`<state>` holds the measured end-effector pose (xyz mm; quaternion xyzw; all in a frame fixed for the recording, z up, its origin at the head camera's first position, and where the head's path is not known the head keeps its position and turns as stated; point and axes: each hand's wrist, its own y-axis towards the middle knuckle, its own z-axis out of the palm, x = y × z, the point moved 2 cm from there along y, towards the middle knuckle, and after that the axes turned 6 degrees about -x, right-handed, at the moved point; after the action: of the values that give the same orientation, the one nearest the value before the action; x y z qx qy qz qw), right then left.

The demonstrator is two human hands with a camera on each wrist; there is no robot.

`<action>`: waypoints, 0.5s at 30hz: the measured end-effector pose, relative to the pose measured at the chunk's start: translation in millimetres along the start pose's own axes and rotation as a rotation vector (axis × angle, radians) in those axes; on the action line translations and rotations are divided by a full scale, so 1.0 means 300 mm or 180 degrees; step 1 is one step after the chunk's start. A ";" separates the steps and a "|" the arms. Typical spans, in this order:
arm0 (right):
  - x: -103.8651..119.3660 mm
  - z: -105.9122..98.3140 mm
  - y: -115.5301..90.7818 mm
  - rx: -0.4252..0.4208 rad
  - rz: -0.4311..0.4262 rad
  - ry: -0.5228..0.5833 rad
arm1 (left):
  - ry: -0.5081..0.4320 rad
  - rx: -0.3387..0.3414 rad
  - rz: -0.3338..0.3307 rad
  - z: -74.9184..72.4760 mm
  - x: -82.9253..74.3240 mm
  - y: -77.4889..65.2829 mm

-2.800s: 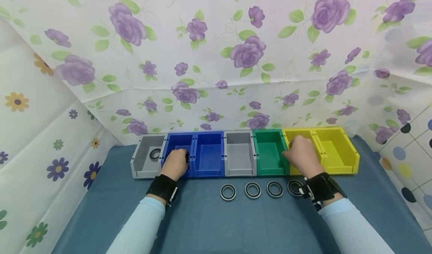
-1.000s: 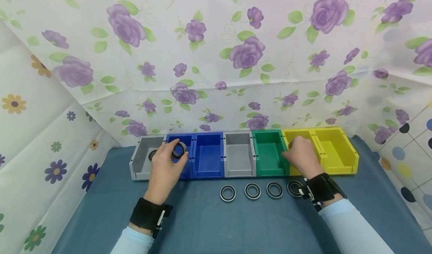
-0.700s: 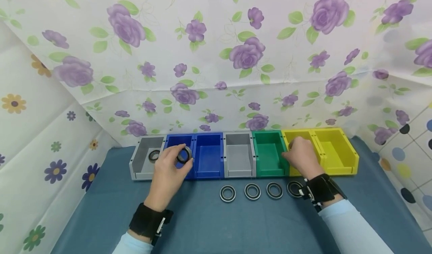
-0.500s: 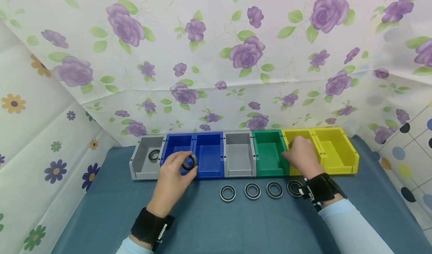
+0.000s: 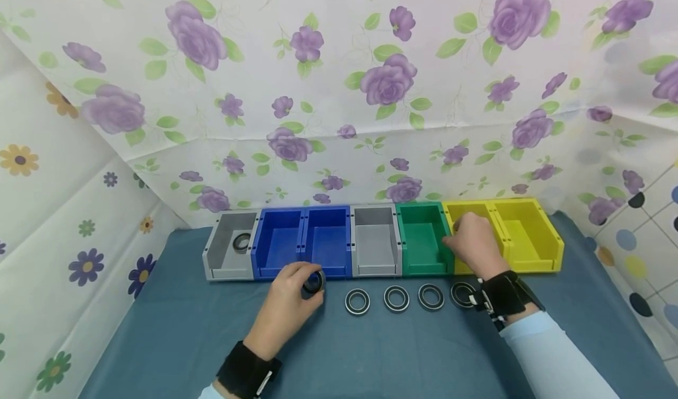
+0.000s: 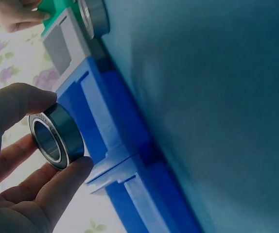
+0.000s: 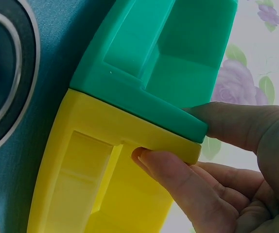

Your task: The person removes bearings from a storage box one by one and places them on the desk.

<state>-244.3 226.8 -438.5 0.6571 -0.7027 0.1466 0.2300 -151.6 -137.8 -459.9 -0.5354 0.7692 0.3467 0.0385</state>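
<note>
In the head view my left hand (image 5: 286, 305) pinches a ball bearing (image 6: 70, 133) between thumb and fingertips, in front of the two blue bins (image 5: 328, 271). The left wrist view shows this bearing tilted, with its dark bore and steel outer ring. My right hand (image 5: 477, 243) grips the adjoining side walls of the green bin (image 7: 130, 92) and the left yellow bin (image 7: 61, 170), with a digit inside each. Another bearing (image 5: 236, 245) lies in the left grey bin (image 5: 229, 273).
Several bearings lie in a row on the blue cloth before the bins, the leftmost bearing (image 5: 348, 302) right of my left hand. A second grey bin (image 5: 377, 269) stands mid-row, and a second yellow bin (image 5: 535, 266) ends it. Behind hangs a flowered sheet (image 5: 339, 163).
My left hand has lifted the bearing out of the left blue bin and carried it right and toward me, past the bin fronts. My right hand has kept its place.
</note>
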 end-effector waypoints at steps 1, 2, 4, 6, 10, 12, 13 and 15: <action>0.000 0.000 0.001 0.0002 0.0000 0.0004 | -0.0007 0.0040 0.0001 0.005 0.000 -0.004; 0.000 -0.001 0.001 0.0000 -0.0004 0.0002 | -0.0013 0.0077 0.0004 0.009 -0.001 -0.008; -0.001 -0.001 0.002 0.0003 -0.0004 -0.0002 | 0.0003 0.0157 0.0008 0.018 0.000 -0.015; -0.002 -0.001 0.002 0.0012 0.0005 -0.0006 | 0.0032 0.0237 -0.0007 0.027 0.001 -0.021; -0.001 -0.002 0.001 0.0017 0.0005 -0.0015 | 0.0106 0.0383 -0.0063 0.042 0.003 -0.032; -0.001 -0.002 0.002 0.0017 0.0010 -0.0015 | 0.0111 0.0435 -0.0082 0.048 0.003 -0.037; 0.000 -0.002 0.002 0.0021 0.0012 -0.0012 | 0.0114 0.0460 -0.0088 0.051 0.004 -0.039; 0.000 -0.002 0.002 0.0026 0.0024 -0.0011 | 0.0112 0.0507 -0.0095 0.056 0.004 -0.042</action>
<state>-244.7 227.1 -438.0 0.6557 -0.7049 0.1492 0.2256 -146.7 -131.5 -479.5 -0.5481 0.7868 0.2743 0.0727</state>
